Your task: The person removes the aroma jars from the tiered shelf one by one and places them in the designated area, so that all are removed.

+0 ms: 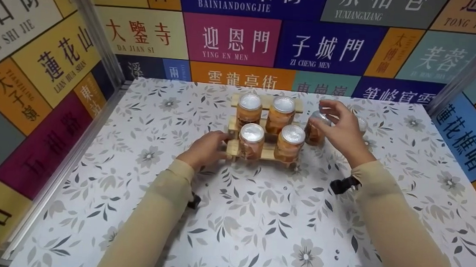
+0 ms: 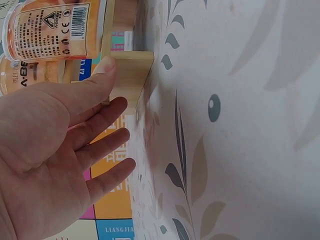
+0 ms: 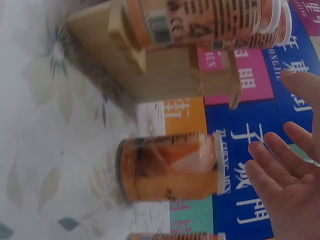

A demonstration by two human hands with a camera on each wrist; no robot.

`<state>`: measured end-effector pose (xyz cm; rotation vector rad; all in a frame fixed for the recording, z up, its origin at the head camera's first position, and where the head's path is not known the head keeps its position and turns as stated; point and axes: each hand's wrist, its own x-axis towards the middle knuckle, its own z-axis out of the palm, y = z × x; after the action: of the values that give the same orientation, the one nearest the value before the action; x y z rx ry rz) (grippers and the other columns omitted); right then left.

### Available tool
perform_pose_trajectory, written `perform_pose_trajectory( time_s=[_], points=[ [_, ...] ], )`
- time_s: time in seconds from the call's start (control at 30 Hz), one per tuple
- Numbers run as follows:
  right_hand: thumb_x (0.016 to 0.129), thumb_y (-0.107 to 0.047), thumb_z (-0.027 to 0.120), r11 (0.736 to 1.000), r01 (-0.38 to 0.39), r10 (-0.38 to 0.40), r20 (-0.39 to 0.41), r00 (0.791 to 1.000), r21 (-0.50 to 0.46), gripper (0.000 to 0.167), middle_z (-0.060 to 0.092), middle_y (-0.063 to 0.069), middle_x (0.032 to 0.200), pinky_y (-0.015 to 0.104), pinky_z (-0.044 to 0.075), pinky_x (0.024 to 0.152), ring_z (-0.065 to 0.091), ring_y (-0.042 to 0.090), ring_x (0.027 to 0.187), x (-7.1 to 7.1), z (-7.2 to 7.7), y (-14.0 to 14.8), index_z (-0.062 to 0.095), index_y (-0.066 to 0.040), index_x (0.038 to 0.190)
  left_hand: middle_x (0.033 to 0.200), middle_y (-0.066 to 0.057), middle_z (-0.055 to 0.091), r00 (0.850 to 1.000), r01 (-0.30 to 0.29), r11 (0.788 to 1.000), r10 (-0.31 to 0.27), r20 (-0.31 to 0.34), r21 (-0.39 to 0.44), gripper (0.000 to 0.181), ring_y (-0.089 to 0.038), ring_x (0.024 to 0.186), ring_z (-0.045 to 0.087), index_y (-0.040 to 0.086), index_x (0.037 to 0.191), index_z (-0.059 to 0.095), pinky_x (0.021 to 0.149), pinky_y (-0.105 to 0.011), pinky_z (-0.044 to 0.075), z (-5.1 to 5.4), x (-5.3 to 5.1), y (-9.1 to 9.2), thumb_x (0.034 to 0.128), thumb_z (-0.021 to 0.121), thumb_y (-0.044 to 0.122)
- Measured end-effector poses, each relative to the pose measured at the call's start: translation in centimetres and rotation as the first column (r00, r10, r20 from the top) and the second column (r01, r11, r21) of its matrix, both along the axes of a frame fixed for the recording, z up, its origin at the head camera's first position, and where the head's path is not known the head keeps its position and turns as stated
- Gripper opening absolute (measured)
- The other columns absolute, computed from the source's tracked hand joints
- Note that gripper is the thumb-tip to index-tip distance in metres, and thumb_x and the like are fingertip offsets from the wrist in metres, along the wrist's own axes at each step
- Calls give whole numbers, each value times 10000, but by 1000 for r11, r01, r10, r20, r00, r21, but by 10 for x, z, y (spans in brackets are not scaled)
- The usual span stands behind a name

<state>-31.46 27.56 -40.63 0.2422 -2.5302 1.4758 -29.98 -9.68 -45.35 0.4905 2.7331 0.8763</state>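
Observation:
A stepped wooden rack (image 1: 268, 154) holds several orange jars with silver lids, two on the lower step, including one jar (image 1: 289, 144) at its right end, and two behind. My left hand (image 1: 207, 150) is at the rack's left end; in the left wrist view its thumb touches the wood (image 2: 131, 75), fingers spread. My right hand (image 1: 343, 130) is raised by a jar (image 1: 315, 132) standing on the table right of the rack. In the right wrist view, a gap shows between the right hand (image 3: 287, 175) and that upright jar (image 3: 172, 167), and the fingers hold nothing.
Another jar (image 1: 361, 125) stands behind my right hand, partly hidden by it. The flower-patterned table (image 1: 256, 235) meets colourful sign-covered panels (image 1: 236, 39) at the back and sides.

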Motion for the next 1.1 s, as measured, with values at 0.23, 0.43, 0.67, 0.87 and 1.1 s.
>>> perform_pose_trajectory(
  time_s=[0.23, 0.43, 0.67, 0.87, 1.1],
  points=[
    [900, -374, 803, 998, -59, 59, 9, 998, 29, 619, 578, 49, 1473, 398, 443, 1185, 567, 233, 1353, -2, 9, -22, 567, -178, 1438, 1331, -65, 642, 1000, 2, 1000, -2, -5, -9, 651, -267, 1231, 601, 137, 1493, 542, 1124, -443, 467, 1, 0, 0, 894, 794, 170],
    [882, -374, 821, 990, -109, 112, -29, 993, 85, 673, 593, 55, 1449, 395, 450, 1177, 577, 248, 1333, -2, 15, -38, 554, -146, 1456, 1325, -64, 646, 1000, 2, 1000, -2, -12, -14, 633, -272, 1234, 602, 124, 1482, 553, 1119, -441, 470, 0, -1, 0, 897, 793, 168],
    [839, -189, 872, 985, -173, 174, -68, 982, 20, 671, 593, 132, 1393, 416, 504, 1124, 616, 297, 1255, -9, 13, -55, 567, -61, 1423, 1341, -98, 643, 999, 28, 999, -29, -43, -32, 638, -291, 1266, 587, 112, 1483, 555, 1135, -446, 459, -1, 0, 0, 898, 799, 184],
    [819, -226, 891, 985, -161, 163, -38, 986, 61, 705, 607, 118, 1377, 435, 521, 1102, 619, 293, 1252, -11, 12, -63, 567, -108, 1434, 1341, -84, 640, 1000, 14, 999, -15, -21, -32, 651, -273, 1240, 592, 121, 1499, 537, 1115, -439, 474, -2, 0, 1, 904, 793, 181],
    [809, -212, 900, 989, -145, 146, -30, 989, 31, 693, 621, 121, 1340, 427, 541, 1076, 642, 294, 1224, -12, 13, -66, 580, -122, 1417, 1313, -78, 646, 1000, 15, 1000, -15, -21, -14, 638, -273, 1205, 606, 119, 1484, 553, 1096, -437, 487, -1, -1, 0, 896, 795, 172]
  ],
)
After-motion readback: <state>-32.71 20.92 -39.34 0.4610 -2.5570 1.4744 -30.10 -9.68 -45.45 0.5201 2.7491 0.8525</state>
